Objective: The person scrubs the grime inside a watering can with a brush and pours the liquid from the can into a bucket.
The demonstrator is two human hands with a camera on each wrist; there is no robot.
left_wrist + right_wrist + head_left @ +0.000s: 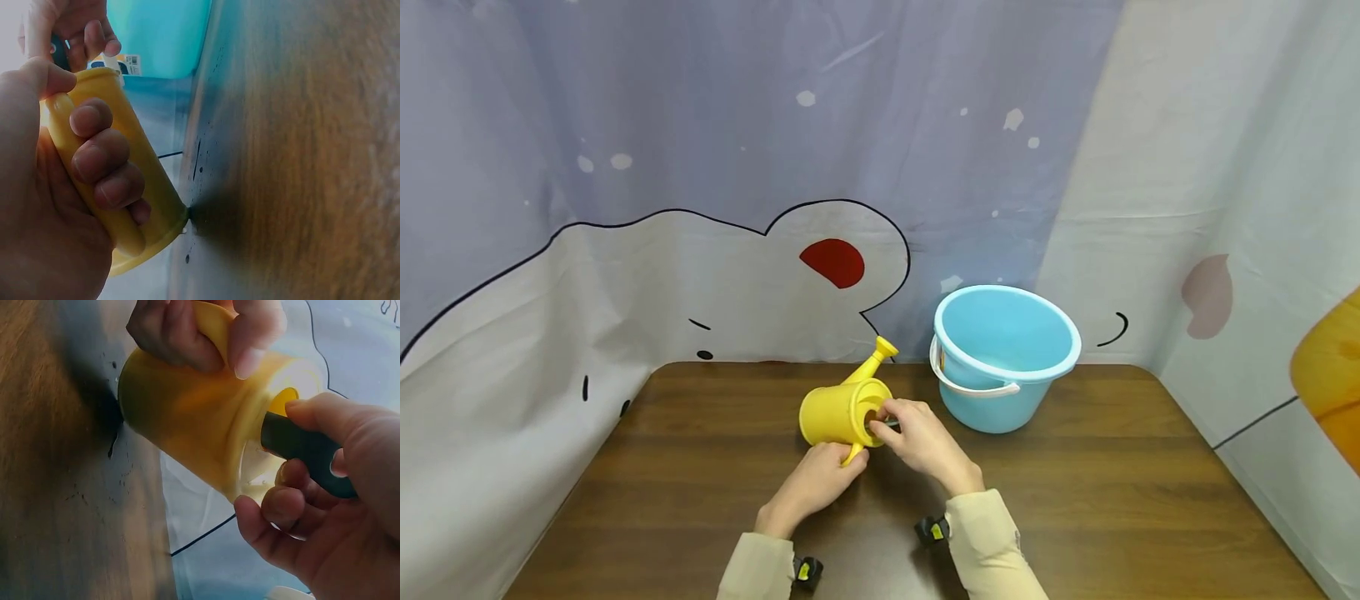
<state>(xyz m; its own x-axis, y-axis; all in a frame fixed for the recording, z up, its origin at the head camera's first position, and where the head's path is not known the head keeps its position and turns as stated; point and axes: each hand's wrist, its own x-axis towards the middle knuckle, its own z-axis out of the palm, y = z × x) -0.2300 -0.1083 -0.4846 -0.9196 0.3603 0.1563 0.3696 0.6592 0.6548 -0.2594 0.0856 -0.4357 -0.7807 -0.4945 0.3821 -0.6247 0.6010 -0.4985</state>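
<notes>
A yellow watering can point(827, 414) is held tipped over the table, its open top facing right and its spout pointing to the back. My left hand point(823, 477) grips the can's handle point(94, 187), fingers curled round it. At the opening, my right hand point(925, 442) pinches a dark green handle point(306, 447) with a hole near its end. The far part of that tool goes into the can and is hidden, so its kind cannot be told.
Behind and to the right stands a light blue bucket point(992, 400) with a white carrying handle point(977, 390). The brown wooden table point(1112, 492) reaches back to a printed curtain point(715, 283), which also hangs along both sides.
</notes>
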